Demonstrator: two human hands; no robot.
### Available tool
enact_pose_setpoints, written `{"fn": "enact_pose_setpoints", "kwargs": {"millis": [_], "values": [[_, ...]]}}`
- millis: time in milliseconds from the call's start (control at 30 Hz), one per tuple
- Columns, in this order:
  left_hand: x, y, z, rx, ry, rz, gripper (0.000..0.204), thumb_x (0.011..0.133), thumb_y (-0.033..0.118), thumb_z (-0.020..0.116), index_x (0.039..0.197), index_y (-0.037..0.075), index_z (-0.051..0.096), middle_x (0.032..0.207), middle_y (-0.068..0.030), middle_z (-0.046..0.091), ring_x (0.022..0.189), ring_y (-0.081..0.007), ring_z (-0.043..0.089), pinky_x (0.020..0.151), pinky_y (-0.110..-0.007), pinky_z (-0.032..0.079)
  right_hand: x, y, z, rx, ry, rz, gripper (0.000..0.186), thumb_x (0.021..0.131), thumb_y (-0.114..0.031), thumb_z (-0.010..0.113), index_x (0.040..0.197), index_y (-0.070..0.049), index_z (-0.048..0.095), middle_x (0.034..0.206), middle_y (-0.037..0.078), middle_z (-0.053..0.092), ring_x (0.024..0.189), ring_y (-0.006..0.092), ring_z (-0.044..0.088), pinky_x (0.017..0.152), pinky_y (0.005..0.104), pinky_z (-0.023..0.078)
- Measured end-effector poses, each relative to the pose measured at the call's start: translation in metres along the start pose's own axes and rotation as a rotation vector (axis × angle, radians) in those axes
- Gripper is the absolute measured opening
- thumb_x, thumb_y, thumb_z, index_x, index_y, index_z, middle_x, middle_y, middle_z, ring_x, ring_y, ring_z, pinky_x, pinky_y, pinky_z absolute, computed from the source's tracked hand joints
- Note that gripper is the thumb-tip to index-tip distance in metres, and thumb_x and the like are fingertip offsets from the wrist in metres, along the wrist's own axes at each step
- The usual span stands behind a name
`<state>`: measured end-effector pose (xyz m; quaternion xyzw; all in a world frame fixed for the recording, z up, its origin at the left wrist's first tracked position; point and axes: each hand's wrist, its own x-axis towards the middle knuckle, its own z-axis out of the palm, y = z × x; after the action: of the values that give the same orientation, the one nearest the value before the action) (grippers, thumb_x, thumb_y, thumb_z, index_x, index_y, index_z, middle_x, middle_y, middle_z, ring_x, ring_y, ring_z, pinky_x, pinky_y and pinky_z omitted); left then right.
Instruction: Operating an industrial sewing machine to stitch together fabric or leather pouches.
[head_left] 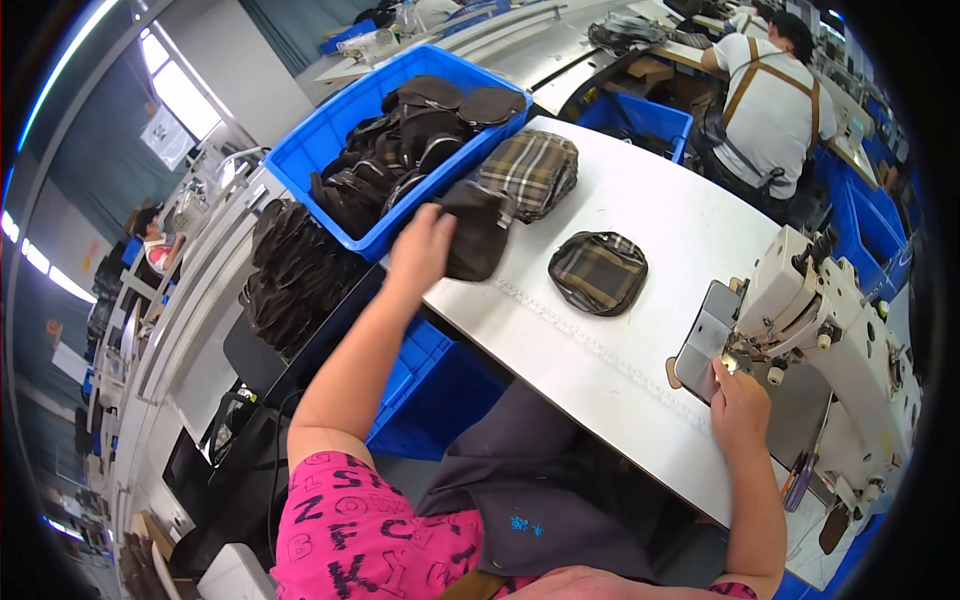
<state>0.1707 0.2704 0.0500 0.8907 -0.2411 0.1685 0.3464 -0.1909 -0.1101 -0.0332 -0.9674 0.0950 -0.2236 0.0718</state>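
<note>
My left hand (pixel 424 246) is closed on the edge of a dark brown fabric piece (pixel 478 238), over the left side of the white sewing table (pixel 610 365). Just behind that piece lies a stack of plaid fabric pieces (pixel 537 172). A small plaid pouch with dark edging (pixel 598 273) rests alone at the table's middle. On the right, my right hand (pixel 741 405) is at the plate of a white sewing machine (pixel 800 310), fingers drawn together close to the needle area. Whatever those fingers may hold is too small to make out.
A blue bin (pixel 385 235) heaped with dark zippered pouches (pixel 410 140) stands at the left. Beside it hangs a pile of dark pieces (pixel 290 270). A screwdriver (pixel 805 470) lies near the machine. A co-worker (pixel 770 115) sits at the far right beside another blue bin (pixel 640 120).
</note>
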Motion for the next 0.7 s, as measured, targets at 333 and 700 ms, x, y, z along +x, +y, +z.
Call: {"fn": "enact_pose_setpoints", "kwargs": {"millis": [333, 700], "values": [[0.016, -0.077, 0.013, 0.249, 0.019, 0.242, 0.051, 0.1, 0.032, 0.066, 0.145, 0.01, 0.059, 0.149, -0.0163, 0.056, 0.137, -0.0368, 0.051, 0.114, -0.046, 0.042, -0.004, -0.002, 0.0, 0.009, 0.028, 0.038, 0.043, 0.084, -0.003, 0.063, 0.123, -0.012, 0.075, 0.084, 0.011, 0.065, 0.079, 0.0336, 0.065, 0.069, 0.0472, 0.052], [0.003, -0.06, 0.032, 0.323, 0.108, 0.219, 0.048, 0.092, 0.031, 0.075, 0.134, 0.011, 0.064, 0.143, -0.0095, 0.059, 0.136, -0.0308, 0.051, 0.106, -0.049, 0.039, 0.003, -0.011, -0.007, 0.023, 0.022, 0.066, 0.039, 0.084, -0.001, 0.063, 0.119, -0.01, 0.075, 0.083, 0.012, 0.065, 0.079, 0.0334, 0.065, 0.07, 0.0456, 0.053]]}}
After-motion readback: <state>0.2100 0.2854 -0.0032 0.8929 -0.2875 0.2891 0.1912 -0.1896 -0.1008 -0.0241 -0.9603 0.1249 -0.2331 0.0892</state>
